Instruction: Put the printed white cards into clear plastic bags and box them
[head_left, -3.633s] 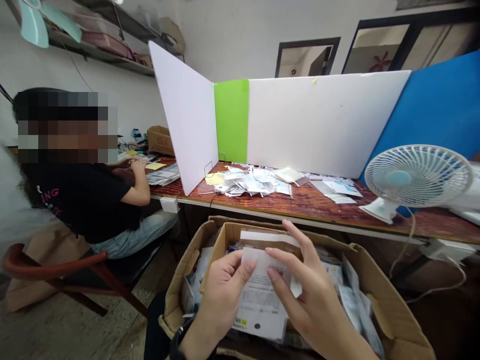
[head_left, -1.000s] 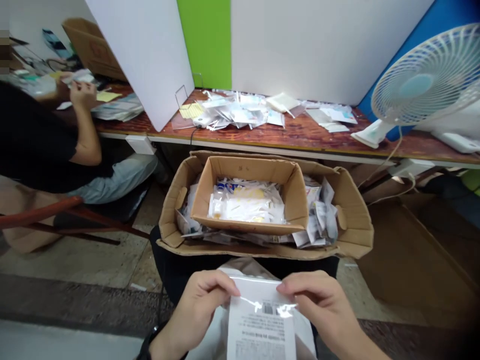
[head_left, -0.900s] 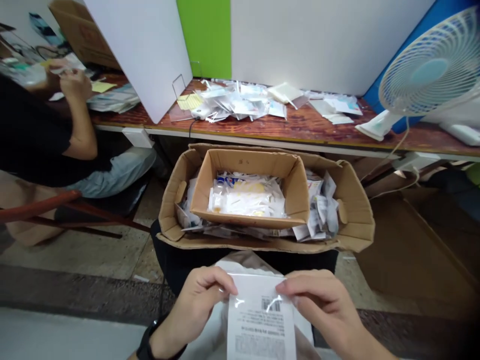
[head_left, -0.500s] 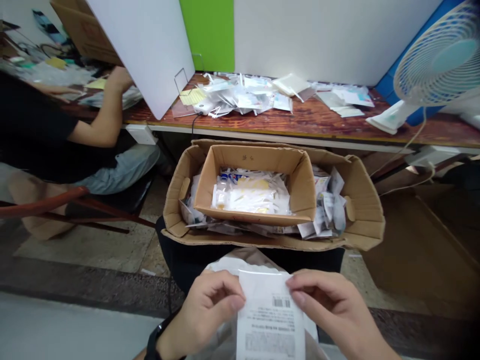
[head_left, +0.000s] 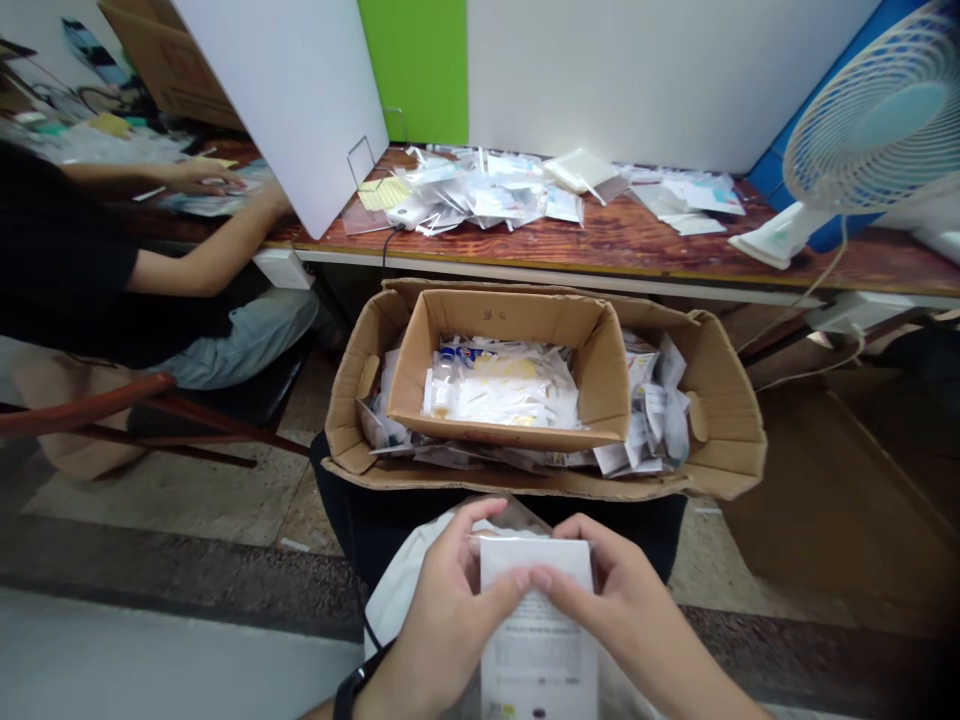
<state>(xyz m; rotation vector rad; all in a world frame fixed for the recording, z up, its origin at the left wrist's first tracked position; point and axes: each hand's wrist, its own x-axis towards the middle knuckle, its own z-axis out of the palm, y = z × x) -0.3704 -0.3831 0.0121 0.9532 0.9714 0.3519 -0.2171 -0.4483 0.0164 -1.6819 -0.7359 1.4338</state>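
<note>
Both of my hands grip a small clear plastic packet with a white printed label (head_left: 537, 640) low in the view, over my lap. My left hand (head_left: 450, 620) pinches its upper left edge and my right hand (head_left: 622, 620) its upper right, thumbs meeting on the front. A white bag (head_left: 405, 580) lies under them on my lap. Just beyond stands a large cardboard box (head_left: 720, 440) holding a smaller cardboard box (head_left: 607, 370), both filled with similar packets.
A wooden table (head_left: 637, 245) beyond the boxes carries a pile of packets (head_left: 480, 195) and a white desk fan (head_left: 862, 120). White, green and blue divider panels stand behind. A person in a black top (head_left: 90, 270) sits at the left on a red-armed chair (head_left: 112, 400).
My hands have drawn closer together on the packet, thumbs now meeting on its front. The person at the left has stretched both arms out over the table.
</note>
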